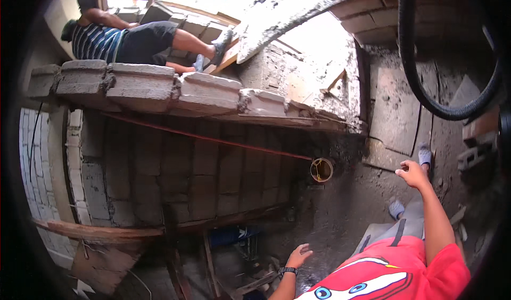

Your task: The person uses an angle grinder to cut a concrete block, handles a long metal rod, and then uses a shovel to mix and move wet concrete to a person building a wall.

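My left hand (301, 256), with a dark watch on the wrist, hangs at the lower middle, its fingers apart and nothing in them. Further up and to the right, my right hand (413, 174) is loosely bent, with thumb and fingers apart and nothing visible between them. A round bucket (329, 170) with a yellow handle stands left of my right hand, apart from both hands. A long thin red line (213, 140), a rope or a bar, runs from the block wall to the bucket's edge.
A wall of grey concrete blocks (141, 87) crosses the left. Behind it another person (143, 42) in a striped shirt and dark shorts works. A mortar-splashed board (287, 18) leans above. A thick dark hose (407, 50) loops at upper right. Timber (101, 231) lies low left.
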The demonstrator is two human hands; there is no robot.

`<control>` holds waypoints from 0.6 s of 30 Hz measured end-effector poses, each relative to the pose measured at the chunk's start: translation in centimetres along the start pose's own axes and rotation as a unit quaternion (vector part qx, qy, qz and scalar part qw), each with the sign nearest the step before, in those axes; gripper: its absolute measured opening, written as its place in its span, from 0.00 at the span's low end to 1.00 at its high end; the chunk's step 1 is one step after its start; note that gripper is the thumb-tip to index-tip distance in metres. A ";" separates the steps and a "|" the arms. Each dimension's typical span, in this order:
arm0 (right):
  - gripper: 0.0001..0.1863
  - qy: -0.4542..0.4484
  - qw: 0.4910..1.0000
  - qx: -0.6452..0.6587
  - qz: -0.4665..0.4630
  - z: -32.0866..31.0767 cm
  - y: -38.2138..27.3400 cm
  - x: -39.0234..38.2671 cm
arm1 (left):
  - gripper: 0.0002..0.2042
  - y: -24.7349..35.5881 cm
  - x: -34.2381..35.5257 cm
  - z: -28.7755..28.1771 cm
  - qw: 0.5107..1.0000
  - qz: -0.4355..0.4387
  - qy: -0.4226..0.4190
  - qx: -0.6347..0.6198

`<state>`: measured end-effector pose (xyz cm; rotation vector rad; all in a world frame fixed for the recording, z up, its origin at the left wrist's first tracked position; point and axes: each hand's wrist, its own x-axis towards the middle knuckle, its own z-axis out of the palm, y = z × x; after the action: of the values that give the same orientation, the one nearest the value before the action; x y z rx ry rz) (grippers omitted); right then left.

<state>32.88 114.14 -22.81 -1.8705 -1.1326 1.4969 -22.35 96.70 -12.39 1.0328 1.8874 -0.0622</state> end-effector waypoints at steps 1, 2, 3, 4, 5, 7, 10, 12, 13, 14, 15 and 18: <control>0.29 -0.004 1.000 -0.026 0.015 1.0 0.7 -1.3 | 0.30 -1.6 -0.4 -0.4 1.000 -0.028 -0.007 -0.001; 0.29 0.000 1.000 -0.017 0.022 1.9 2.0 -2.4 | 0.29 -2.9 -0.5 -0.8 0.999 -0.052 -0.014 -0.001; 0.30 0.008 0.998 -0.061 0.026 2.9 3.6 -3.6 | 0.28 -4.1 -0.5 -0.9 0.997 -0.069 -0.032 0.003; 0.30 0.007 0.994 -0.108 0.027 4.2 5.0 -5.0 | 0.28 -5.3 -1.3 -1.0 0.997 -0.076 -0.031 0.006; 0.33 -0.003 0.995 -0.095 0.039 4.5 6.7 -6.2 | 0.28 -5.7 -0.7 -1.0 0.995 -0.061 -0.057 0.062; 0.35 0.021 0.990 -0.118 0.074 5.3 10.0 -8.8 | 0.29 -4.7 0.5 -0.6 0.988 -0.046 -0.089 0.121; 0.43 0.012 0.981 -0.121 0.150 7.2 15.5 -12.4 | 0.26 -1.5 2.0 0.0 0.988 0.050 -0.067 0.131; 0.49 -0.025 0.968 -0.125 0.218 9.4 20.9 -14.6 | 0.24 3.8 3.2 1.2 0.976 0.107 -0.083 0.173; 0.51 -0.069 0.962 -0.111 0.241 10.3 23.4 -15.6 | 0.24 6.5 3.5 1.8 0.971 0.114 -0.072 0.197; 0.53 -0.117 0.953 -0.101 0.260 10.8 24.9 -16.2 | 0.24 8.4 3.2 2.5 0.968 0.117 -0.055 0.216; 0.53 -0.117 0.953 -0.102 0.261 10.5 25.3 -16.8 | 0.24 10.5 3.3 3.2 0.968 0.130 -0.070 0.205; 0.52 -0.202 0.932 -0.098 0.284 9.5 26.1 -18.3 | 0.20 15.4 2.0 5.5 0.977 0.064 -0.113 0.168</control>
<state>30.72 83.64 -35.99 -2.2167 -0.9763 2.2429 -8.37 105.44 -11.40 1.3137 1.6305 -0.4188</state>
